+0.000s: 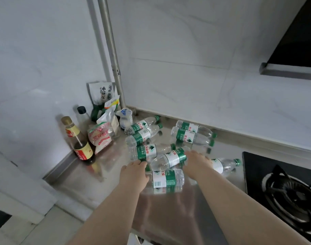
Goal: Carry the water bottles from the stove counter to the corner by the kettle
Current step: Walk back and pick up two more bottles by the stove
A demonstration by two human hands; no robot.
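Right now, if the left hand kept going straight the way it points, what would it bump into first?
Probably the water bottle lying on its side just beyond the left hand. The fingertips may already touch it, as depth is unclear here.

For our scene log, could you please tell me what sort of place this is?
Most likely a home kitchen: a gas burner on the steel counter, a range hood above, and a sauce bottle in the corner.
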